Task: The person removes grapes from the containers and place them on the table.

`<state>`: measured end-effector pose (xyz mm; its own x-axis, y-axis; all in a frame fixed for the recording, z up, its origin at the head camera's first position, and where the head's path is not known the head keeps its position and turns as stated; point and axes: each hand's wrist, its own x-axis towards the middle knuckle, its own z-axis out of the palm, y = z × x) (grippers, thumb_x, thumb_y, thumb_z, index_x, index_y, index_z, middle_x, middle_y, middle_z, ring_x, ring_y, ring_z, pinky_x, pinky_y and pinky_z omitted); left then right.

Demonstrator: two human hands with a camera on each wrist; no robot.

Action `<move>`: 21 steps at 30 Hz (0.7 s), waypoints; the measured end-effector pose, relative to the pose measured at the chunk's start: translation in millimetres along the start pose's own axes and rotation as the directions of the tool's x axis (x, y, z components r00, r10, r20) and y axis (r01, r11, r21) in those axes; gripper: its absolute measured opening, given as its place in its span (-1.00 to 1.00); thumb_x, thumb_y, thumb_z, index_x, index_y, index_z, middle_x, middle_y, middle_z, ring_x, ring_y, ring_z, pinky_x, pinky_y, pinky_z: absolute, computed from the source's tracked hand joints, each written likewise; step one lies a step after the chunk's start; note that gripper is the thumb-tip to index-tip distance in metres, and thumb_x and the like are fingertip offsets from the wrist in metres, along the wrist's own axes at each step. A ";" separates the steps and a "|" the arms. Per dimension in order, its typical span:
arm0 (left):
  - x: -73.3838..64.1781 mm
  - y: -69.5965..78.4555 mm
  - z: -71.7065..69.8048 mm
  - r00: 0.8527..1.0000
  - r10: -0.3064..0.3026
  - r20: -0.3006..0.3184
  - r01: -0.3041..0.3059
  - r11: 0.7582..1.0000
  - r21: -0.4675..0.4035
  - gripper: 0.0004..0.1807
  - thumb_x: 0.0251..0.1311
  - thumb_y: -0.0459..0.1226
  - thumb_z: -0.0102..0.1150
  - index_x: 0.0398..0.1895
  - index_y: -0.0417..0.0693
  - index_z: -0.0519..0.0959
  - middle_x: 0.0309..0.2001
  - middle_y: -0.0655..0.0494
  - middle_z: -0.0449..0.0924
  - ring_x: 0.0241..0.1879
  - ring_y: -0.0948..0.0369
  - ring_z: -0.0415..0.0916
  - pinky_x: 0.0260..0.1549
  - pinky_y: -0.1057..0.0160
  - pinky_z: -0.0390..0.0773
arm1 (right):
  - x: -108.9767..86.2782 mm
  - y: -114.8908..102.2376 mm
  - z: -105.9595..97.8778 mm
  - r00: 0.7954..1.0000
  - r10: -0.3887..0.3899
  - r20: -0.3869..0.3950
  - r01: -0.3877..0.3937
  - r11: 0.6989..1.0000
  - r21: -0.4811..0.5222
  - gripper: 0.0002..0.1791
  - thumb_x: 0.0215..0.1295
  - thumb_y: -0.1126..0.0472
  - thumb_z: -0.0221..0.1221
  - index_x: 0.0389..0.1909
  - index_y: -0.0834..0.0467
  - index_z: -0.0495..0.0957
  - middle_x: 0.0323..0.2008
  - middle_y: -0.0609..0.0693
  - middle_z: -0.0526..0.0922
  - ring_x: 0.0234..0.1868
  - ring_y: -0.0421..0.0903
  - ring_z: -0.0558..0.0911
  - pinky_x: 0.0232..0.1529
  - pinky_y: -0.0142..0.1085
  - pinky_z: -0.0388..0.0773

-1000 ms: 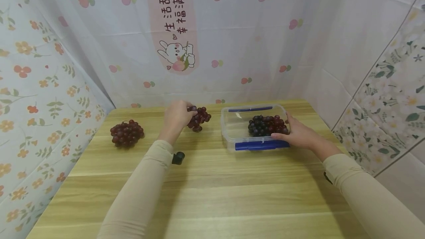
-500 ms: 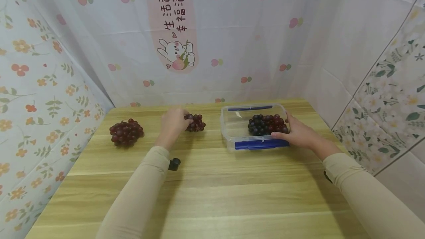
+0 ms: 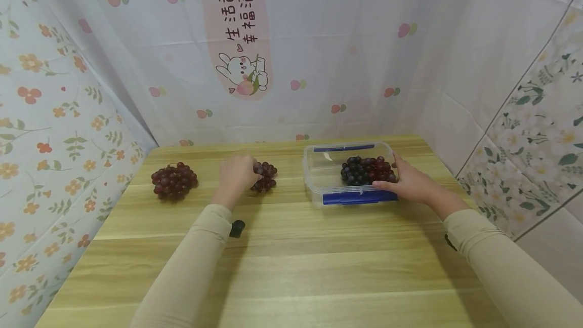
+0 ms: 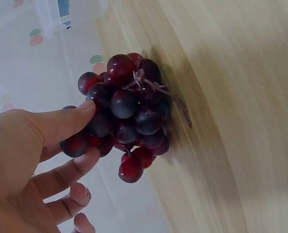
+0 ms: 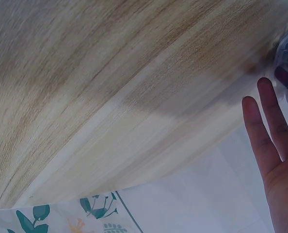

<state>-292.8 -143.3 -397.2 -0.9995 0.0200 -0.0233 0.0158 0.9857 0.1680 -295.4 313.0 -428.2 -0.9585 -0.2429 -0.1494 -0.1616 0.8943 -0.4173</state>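
Note:
In the head view, my left hand (image 3: 234, 177) holds a bunch of dark red grapes (image 3: 266, 176) at the table's middle back. Close up, its thumb and fingertips pinch the side of these grapes (image 4: 127, 111), whose stem points toward the wood. My right hand (image 3: 412, 182) holds the right end of a clear plastic container (image 3: 319, 166) with blue clips, its thumb over the front rim. Two straight fingers (image 5: 260, 131) show beside the container in the right wrist view. Inside the container lie black grapes (image 3: 354, 172) and red grapes (image 3: 379, 170).
Another bunch of red grapes (image 3: 174, 181) sits on the wooden table (image 3: 291, 257) at the left. A white printed curtain (image 3: 296, 65) hangs along the back edge, with flowered cloth (image 3: 59, 140) on the left and a patterned wall panel (image 3: 537, 115) on the right.
My left hand has moved slightly left and down with the grapes, which now lie lower, at the table. My right hand and the container stay in place.

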 end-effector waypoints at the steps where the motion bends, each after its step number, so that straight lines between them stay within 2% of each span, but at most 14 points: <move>1: -0.5 -0.2 0.9 1.000 0.003 0.003 -0.003 1.000 -0.001 -0.58 0.37 -0.03 0.41 0.23 0.10 0.73 0.20 0.02 0.77 0.16 -0.10 0.72 0.19 -0.27 0.62 | 0.1 -0.2 -0.1 1.000 -0.002 0.000 0.002 1.000 -0.002 0.42 0.42 -0.50 0.13 0.67 0.33 -0.57 0.60 0.55 0.08 0.49 0.57 0.32 0.38 0.53 0.29; 5: -1.8 -0.3 3.4 1.000 0.013 -0.013 -0.013 1.000 -0.012 -0.58 0.41 0.01 0.37 0.22 0.07 0.73 0.17 0.00 0.79 0.11 -0.07 0.74 0.12 -0.25 0.67 | 0.6 -0.8 -0.3 1.000 -0.003 0.005 0.003 1.000 -0.007 0.42 0.42 -0.50 0.12 0.67 0.35 -0.55 0.59 0.55 0.09 0.49 0.57 0.33 0.38 0.52 0.30; 9: -2.1 0.5 4.2 0.999 0.011 -0.030 -0.013 0.998 -0.066 -0.61 0.46 -0.01 0.31 0.19 0.01 0.70 0.10 -0.02 0.80 0.03 -0.04 0.75 0.07 -0.21 0.68 | 1.2 -0.4 0.4 1.000 -0.001 0.006 0.001 1.000 -0.009 0.43 0.41 -0.51 0.11 0.67 0.35 -0.56 0.59 0.55 0.09 0.50 0.57 0.31 0.39 0.52 0.29; 14: 0.7 0.4 5.6 0.998 0.006 -0.063 -0.014 0.992 -0.126 -0.55 0.49 -0.01 0.28 0.30 -0.01 0.64 0.17 -0.03 0.77 0.02 -0.03 0.76 -0.02 -0.13 0.71 | 1.9 0.0 1.6 1.000 -0.002 0.000 0.002 1.000 -0.007 0.44 0.40 -0.53 0.11 0.66 0.33 -0.58 0.60 0.54 0.09 0.52 0.56 0.29 0.42 0.52 0.26; 18: 1.2 1.0 7.6 0.996 0.008 -0.089 -0.019 0.992 -0.127 -0.52 0.48 0.02 0.29 0.31 -0.01 0.64 0.18 -0.01 0.77 -0.02 -0.01 0.76 -0.09 -0.08 0.72 | 1.2 -0.5 0.9 1.000 0.000 -0.001 0.000 1.000 -0.005 0.43 0.41 -0.52 0.11 0.67 0.34 -0.56 0.60 0.54 0.08 0.52 0.56 0.29 0.41 0.52 0.26; 21: 0.2 1.6 9.3 0.995 0.014 -0.103 -0.025 0.994 -0.110 -0.57 0.45 0.04 0.31 0.19 -0.01 0.68 0.08 0.00 0.80 -0.10 0.03 0.76 -0.15 -0.04 0.72 | 1.1 0.1 0.8 1.000 0.004 0.001 -0.004 1.000 0.002 0.44 0.40 -0.53 0.11 0.67 0.33 -0.56 0.61 0.53 0.07 0.52 0.56 0.29 0.41 0.52 0.26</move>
<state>-292.7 -140.2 -406.1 -0.9967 0.0161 0.0801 0.0377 0.9605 0.2756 -296.3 312.5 -429.2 -0.9588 -0.2400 -0.1520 -0.1576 0.8944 -0.4185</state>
